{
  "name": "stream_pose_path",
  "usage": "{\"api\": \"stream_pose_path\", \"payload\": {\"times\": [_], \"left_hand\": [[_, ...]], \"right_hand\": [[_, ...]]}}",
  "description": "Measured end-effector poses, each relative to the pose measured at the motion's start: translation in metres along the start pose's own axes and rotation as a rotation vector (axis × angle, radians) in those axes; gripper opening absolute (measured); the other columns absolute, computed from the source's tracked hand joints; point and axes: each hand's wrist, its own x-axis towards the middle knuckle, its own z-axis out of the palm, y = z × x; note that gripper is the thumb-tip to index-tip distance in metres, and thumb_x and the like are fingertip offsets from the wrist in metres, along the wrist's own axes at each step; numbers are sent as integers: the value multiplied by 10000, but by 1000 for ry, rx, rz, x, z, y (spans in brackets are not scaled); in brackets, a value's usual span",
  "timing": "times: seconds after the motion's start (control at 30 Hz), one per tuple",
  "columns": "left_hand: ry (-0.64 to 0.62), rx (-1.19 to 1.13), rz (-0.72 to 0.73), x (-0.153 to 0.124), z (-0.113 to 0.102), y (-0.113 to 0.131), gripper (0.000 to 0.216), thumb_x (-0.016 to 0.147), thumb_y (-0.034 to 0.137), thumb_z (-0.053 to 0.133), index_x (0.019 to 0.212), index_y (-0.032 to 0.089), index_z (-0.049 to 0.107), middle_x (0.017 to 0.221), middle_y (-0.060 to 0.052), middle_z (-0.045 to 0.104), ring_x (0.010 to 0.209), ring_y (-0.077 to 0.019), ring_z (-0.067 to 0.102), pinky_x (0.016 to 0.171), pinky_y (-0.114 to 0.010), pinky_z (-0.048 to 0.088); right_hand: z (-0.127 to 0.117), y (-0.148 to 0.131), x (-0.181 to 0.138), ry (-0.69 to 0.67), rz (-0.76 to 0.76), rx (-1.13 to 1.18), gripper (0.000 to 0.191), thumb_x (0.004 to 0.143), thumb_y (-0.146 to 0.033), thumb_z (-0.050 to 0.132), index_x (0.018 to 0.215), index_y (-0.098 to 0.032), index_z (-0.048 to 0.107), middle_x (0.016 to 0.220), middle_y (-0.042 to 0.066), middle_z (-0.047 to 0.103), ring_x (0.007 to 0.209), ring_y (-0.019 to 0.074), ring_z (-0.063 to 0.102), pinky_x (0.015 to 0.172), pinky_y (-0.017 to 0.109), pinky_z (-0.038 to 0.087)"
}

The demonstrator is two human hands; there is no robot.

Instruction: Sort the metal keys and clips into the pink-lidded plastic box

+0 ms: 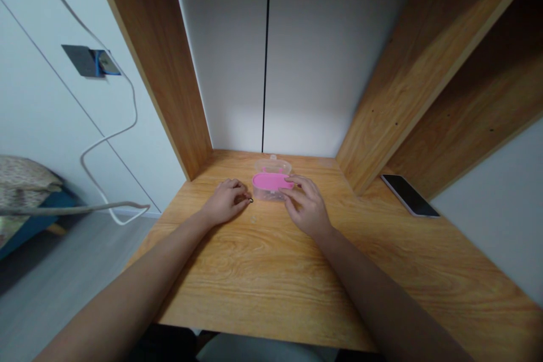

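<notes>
A small clear plastic box stands on the desk with its clear lid tipped back behind it. A flat pink oval tray sits at the top of the box; small contents below it are too blurred to name. My right hand grips the tray's right end, fingertips over its edge and thumb at the front. Left of the box, my left hand rests low with curled fingers, thumb and fingertips pinched at a small black loop. A tiny clear piece lies in front of the box.
A phone lies on the wooden desk at the right. Wooden panels rise on both sides, with a white back wall behind. At left, a white cable hangs past an open wall socket.
</notes>
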Motion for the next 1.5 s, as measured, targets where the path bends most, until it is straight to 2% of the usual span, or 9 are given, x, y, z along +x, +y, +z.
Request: {"api": "stream_pose_path", "payload": {"times": [0.3,0.53,0.7,0.8,0.9,1.07,1.5], "left_hand": [[-71,-40,87,-2,-9,4,111,878,261,605,863,216,706,1039,-57,686,1003,-242,597,913,-385,416],[-39,-93,88,0,-11,9,137,914,263,561,864,187,663,913,-65,683,911,-221,599,875,-359,406],[-4,-178,67,1,-14,13,111,896,246,579,840,173,641,819,-47,663,810,-194,585,814,-333,415],[1,-306,34,1,-14,21,128,904,251,576,856,161,653,836,-57,668,786,-179,591,759,-303,436],[-23,-434,19,1,-13,34,170,936,282,563,896,153,666,883,-70,682,820,-175,614,766,-290,461],[-74,-499,106,1,-10,49,161,950,293,585,914,160,669,927,-63,689,883,-171,624,839,-290,467],[-120,-522,142,2,-8,46,174,945,307,607,888,167,692,915,-57,709,900,-171,626,854,-286,462]], "right_hand": [[0,0,0,11,-77,21,343,825,-74,610,1071,-277,733,1255,72,645,1209,263,577,1020,478,498],[-1,-1,1,16,-118,53,353,813,-36,614,1058,-262,731,1180,77,677,1147,255,607,977,454,515],[1,-2,-1,-68,-192,95,349,853,-51,593,1110,-258,708,1032,44,746,978,215,673,902,406,550],[4,-6,-3,-152,-256,107,302,884,-83,605,1127,-237,694,1058,32,766,979,199,693,926,377,552],[7,-12,-3,-202,-259,66,223,921,-156,626,1121,-227,694,1077,40,767,982,200,698,910,369,556],[10,-15,-2,-210,-278,48,119,949,-203,631,1035,-225,710,1003,41,773,928,188,696,852,349,554],[11,-14,-2,-309,-195,-4,77,938,-237,623,890,-211,677,891,52,744,855,205,674,778,341,530]]}}
